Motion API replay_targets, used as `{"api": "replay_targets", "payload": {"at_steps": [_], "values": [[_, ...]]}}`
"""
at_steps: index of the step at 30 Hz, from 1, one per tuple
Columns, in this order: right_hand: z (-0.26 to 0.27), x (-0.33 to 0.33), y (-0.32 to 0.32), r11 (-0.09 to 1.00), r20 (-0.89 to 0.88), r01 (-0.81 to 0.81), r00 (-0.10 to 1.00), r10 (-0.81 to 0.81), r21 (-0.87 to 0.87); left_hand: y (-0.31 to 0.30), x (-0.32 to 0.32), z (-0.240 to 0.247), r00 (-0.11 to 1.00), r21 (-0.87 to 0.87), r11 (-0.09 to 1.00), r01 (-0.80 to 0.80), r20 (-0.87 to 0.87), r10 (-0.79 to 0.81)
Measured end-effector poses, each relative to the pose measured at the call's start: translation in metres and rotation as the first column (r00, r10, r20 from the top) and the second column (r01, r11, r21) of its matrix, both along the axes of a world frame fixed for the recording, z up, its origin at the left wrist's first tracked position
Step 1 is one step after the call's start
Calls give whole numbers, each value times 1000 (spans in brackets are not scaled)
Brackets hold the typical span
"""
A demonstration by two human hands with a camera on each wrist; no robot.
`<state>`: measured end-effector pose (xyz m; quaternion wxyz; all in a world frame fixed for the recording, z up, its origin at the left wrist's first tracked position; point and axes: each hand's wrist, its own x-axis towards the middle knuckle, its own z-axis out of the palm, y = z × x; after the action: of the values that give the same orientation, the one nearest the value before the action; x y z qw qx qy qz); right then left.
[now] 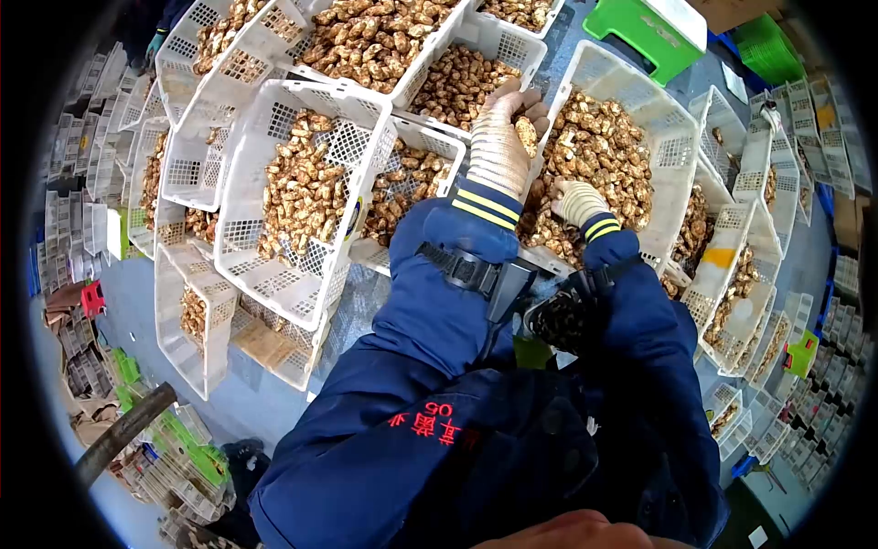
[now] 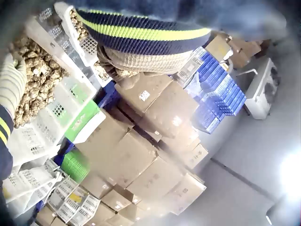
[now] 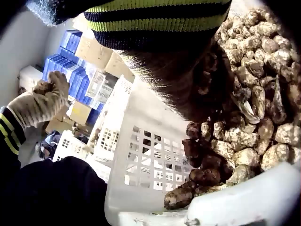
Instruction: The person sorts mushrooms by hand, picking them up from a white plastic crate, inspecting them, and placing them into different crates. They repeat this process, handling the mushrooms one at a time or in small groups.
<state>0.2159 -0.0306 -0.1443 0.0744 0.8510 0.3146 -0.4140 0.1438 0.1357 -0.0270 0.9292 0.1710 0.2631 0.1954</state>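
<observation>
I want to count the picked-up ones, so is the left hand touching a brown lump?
Touching. The head view shows the gloved left hand holding a brown lump, with glove and lump meeting.

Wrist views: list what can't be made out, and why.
Right hand: fingertips lost behind the hand itself and in shadow, right wrist view.
Piece in the left hand: mostly covered by that hand, left wrist view.
Carton print: blurred, too small, left wrist view.
</observation>
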Motion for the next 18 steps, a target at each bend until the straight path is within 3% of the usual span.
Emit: {"api": "replay_targets", "payload": {"at_steps": [4, 5, 6, 8, 9, 12, 13, 14, 16, 18], "values": [[19, -19, -4, 949, 173, 217, 950, -259, 229, 0, 0, 1, 1000, -24, 1000, -11, -13, 10], [18, -24, 1, 926, 128, 217, 955, -266, 308, -1, -1, 4, 1000, -19, 1000, -3, 4, 3], [17, -27, 11, 968, 173, 161, 965, -195, 194, 0, -1, 4, 1000, -16, 1000, -5, 0, 5], [16, -40, 21, 990, 208, 66, 974, -91, 127, -1, -2, 4, 1000, -12, 1000, -6, -7, 6], [18, -40, 23, 983, 153, 130, 977, -150, 133, 1, -1, 0, 1000, 16, 1000, 8, -11, -7], [-65, -17, 0, 963, 155, 115, 976, -156, 242, -1, -2, 4, 1000, 1, 1000, -1, -30, 1], [-33, -16, 6, 961, 140, 203, 963, -231, 186, -2, -2, 4, 999, 6, 1000, 3, -33, -3], [-28, -19, -12, 873, 158, 196, 943, -293, 447, -2, -1, 4, 999, 11, 1000, 4, -35, -3], [-24, -10, -26, 768, -100, 425, 896, -433, 479, -1, -3, 3, 999, 19, 1000, -2, -42, 3], [-51, -7, -47, 477, -420, 630, 771, -478, 612, -1, -2, 4, 999, 22, 1000, -5, -47, 6]]}}
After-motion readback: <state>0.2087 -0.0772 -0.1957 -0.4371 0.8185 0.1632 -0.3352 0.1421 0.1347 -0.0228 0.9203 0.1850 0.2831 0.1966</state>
